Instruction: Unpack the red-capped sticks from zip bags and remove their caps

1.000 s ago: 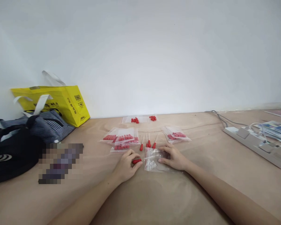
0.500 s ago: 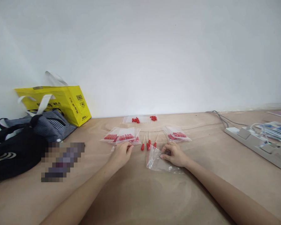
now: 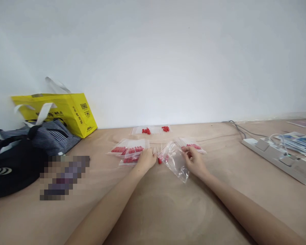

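My right hand pinches a clear zip bag by its upper edge and holds it tilted off the tan tabletop. My left hand is closed beside the bag's left edge, over loose red-capped droppers lying on the table; what its fingers hold is hidden. Filled bags of red droppers lie just left of my left hand, and another filled bag lies behind my right hand.
Two small heaps of red caps lie on clear sheets by the wall. A yellow bag, a striped bag and a black bag stand at the left. A white power strip with cables and printed papers sits at the right.
My right hand has lifted the empty clear bag off the table and tilted it. My left hand moved forward and right from near the table's front to the loose droppers.
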`<state>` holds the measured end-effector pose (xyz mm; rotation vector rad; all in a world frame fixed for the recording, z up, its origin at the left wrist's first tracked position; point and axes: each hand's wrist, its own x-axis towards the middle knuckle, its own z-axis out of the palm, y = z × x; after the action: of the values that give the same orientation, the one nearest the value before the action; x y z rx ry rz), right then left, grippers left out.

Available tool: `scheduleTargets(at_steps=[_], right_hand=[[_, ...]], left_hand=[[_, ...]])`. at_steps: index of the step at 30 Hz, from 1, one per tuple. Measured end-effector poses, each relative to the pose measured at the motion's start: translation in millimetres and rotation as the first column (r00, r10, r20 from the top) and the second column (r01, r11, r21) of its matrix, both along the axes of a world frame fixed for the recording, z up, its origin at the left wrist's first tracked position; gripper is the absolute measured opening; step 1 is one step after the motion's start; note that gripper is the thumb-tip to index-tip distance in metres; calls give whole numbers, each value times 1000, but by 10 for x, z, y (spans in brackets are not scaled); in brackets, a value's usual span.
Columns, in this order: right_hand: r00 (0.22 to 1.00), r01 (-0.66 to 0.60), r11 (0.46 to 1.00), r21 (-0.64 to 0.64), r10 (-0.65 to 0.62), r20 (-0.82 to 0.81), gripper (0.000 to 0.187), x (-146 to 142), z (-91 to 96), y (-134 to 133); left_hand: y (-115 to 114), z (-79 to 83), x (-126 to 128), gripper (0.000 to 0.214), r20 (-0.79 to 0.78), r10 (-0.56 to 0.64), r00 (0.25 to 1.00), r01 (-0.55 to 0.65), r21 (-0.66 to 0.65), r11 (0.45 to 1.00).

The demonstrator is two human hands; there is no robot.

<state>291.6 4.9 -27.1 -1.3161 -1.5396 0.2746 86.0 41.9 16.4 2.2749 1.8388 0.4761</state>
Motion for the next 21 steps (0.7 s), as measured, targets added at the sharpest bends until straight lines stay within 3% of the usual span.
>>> scheduleTargets(at_steps=[3,6,12,17,21], right_hand=[[976,202,978,-57,-206,-74,20,178,13,186],[942,319,945,-77,-325,-87,24,446,44,363],[833,547,831,-105,-552,-29,28,1012,8,476],[799,601,786,-144,-594,93,24,1345,-97,421],[803,589,802,-98,-566,188,26,1236,-53,395]], left_hand=[[-11,-18,-41,12,81,20,996,-14,-70,997],[-39,-53,-59,15,182,47,982,-20,-148,989],[-73,-113,11,21,356,82,931,-27,-158,987],[-101,-171,-14,28,439,40,897,26,-142,990],[-161,-204,-113,40,485,-51,873,119,-112,987]])
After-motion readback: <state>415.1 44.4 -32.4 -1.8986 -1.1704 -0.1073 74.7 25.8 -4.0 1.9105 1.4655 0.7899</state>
